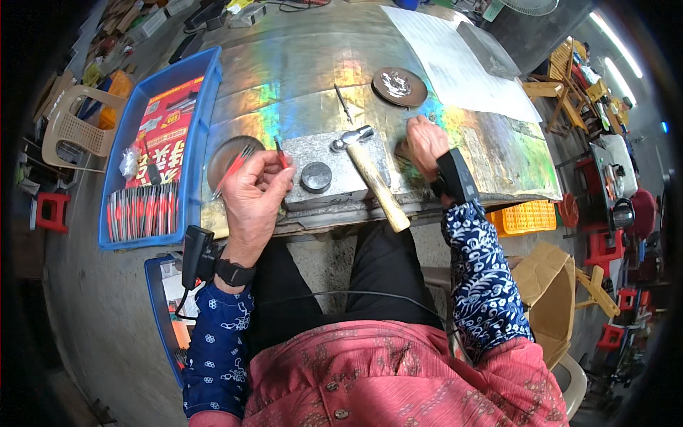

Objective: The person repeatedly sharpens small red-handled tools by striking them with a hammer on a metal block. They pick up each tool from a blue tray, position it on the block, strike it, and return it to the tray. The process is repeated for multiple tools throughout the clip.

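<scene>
My left hand (252, 188) is closed, pinching a thin red pen-shaped tool (282, 155) with a black tip upright between thumb and fingers. More slim red and silver pieces (237, 165) stick out from the same hand over a round dish (226, 158). My right hand (427, 146) rests low on the table with curled fingers; whatever they pinch is hidden. Between the hands lies a grey metal block (341, 167). On it are a round black disc (316, 177) and a hammer (371, 174), its wooden handle overhanging the near table edge.
A blue tray (206, 107) at left holds red printed packaging (169, 124) and a row of red pen-shaped pieces (142, 213). Beyond the block lie a thin dark rod (343, 103) and a brown dish (400, 87) of small white pieces. Paper (455, 60) covers the far right.
</scene>
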A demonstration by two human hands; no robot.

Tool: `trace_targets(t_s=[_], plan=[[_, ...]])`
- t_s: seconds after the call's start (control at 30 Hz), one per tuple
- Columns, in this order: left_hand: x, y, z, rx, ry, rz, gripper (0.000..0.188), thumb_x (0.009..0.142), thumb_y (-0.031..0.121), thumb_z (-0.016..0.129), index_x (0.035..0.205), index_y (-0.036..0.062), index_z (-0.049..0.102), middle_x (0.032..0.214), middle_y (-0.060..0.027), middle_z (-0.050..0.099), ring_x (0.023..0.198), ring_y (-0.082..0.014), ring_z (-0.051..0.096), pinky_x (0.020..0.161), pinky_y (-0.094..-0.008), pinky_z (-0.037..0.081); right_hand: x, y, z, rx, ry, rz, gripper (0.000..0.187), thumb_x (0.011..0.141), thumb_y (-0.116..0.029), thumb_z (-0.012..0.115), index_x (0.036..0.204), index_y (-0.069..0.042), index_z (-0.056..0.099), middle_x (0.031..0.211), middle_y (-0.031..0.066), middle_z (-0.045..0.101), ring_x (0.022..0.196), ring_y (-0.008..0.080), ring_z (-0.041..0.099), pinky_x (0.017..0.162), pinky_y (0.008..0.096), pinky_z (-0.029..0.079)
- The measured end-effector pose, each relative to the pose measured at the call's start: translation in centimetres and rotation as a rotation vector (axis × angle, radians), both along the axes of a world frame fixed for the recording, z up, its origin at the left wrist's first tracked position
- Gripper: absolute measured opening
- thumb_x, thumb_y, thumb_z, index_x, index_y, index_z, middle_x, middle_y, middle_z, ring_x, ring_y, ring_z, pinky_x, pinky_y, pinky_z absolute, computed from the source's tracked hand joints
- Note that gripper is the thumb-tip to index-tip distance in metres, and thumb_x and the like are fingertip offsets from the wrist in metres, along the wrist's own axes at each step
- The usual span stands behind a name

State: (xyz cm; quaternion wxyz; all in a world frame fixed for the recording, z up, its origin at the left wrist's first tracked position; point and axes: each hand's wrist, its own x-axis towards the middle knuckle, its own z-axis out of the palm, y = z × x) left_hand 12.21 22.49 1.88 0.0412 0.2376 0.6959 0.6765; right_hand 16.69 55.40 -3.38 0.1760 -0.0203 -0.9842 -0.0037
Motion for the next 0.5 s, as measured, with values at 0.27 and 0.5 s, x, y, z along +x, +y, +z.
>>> trace_targets(t_s=[0.27, 0.5], plan=[[0.6, 0.1, -0.6, -0.088, 0.113, 0.078, 0.013, 0.083, -0.002, 0.068, 0.096, -0.0036, 0.067, 0.08, -0.0003, 0.066, 0.069, -0.0032, 0.058, 0.065, -0.0192, 0.048, 4.1, -6.0, 5.5, -0.402, 0.092, -0.088, 0.012, 0.081, -0.006, 0.061, 0.09, 0.0, 0.056, 0.08, 0.0205, 0.061, 0.073, 0.0367, 0.062, 0.067, 0.0407, 0.049], [1.7, -0.3, 0.6, 0.16, -0.164, -0.048, 0.013, 0.086, -0.001, 0.066, 0.099, -0.0035, 0.065, 0.087, -0.0064, 0.069, 0.073, -0.0092, 0.065, 0.059, -0.0199, 0.052, 7.5, -11.5, 9.0, -0.811, 0.175, 0.035, 0.008, 0.083, -0.001, 0.06, 0.091, 0.001, 0.06, 0.079, 0.0169, 0.062, 0.07, 0.0273, 0.063, 0.065, 0.034, 0.049]])
